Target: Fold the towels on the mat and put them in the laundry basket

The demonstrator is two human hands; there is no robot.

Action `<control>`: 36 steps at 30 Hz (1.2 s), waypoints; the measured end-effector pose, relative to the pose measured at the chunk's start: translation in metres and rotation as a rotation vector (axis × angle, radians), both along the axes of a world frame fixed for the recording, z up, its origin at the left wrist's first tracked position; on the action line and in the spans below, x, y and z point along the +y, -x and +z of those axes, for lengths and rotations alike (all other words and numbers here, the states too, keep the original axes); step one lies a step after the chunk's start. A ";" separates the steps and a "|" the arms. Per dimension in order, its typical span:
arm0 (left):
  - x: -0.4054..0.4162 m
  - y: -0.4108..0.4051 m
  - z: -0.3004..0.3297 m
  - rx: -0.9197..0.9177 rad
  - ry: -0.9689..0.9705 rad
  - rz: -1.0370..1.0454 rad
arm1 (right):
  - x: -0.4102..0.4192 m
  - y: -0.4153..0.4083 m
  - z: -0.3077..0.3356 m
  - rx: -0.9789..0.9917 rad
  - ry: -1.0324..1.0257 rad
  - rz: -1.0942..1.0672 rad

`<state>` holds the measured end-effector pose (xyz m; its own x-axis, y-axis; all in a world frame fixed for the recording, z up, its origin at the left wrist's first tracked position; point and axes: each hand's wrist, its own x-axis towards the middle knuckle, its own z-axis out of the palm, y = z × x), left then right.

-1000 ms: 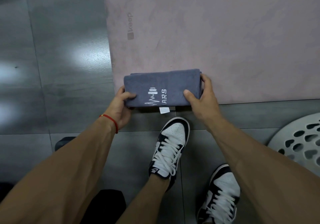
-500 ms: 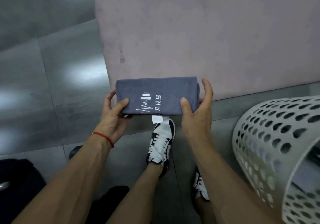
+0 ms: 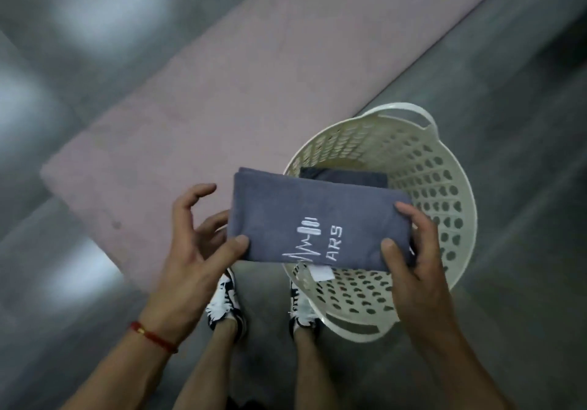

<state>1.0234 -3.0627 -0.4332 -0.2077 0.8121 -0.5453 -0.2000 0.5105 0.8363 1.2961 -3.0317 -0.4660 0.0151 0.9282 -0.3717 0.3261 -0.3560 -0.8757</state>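
Note:
A folded blue-grey towel (image 3: pixel 317 219) with a white logo and the letters ARS is held in the air, half over the white laundry basket (image 3: pixel 444 193). My right hand (image 3: pixel 409 250) grips its right end, thumb on top and fingers curled round the edge. My left hand (image 3: pixel 197 238) pinches the left end with the thumb on top, the other fingers partly spread. A darker folded towel (image 3: pixel 343 176) lies inside the basket. The pink mat (image 3: pixel 254 76) stretches across the floor behind, with no towel on its visible part.
The basket is round, perforated, with handles, and stands on the grey tiled floor (image 3: pixel 508 92) just right of the mat's near edge. My two black-and-white sneakers (image 3: pixel 225 298) stand below the towel, close to the basket's left wall.
The towel has been lifted off the mat's edge and carried right, over the basket. The view has swung right and risen, bringing the whole basket into sight.

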 end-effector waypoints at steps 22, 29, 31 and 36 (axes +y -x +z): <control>0.026 -0.154 -0.372 0.154 0.535 0.371 | 0.008 -0.093 -0.316 0.026 0.442 -0.350; 0.015 -0.164 -0.339 0.866 0.220 -0.225 | 0.014 -0.077 -0.284 -0.408 0.175 0.057; 0.023 -0.167 -0.321 1.143 0.131 -0.439 | 0.017 -0.075 -0.276 -0.685 0.000 0.328; 0.058 -0.153 -0.338 1.355 0.002 -1.076 | 0.047 -0.093 -0.292 -1.053 -0.169 0.933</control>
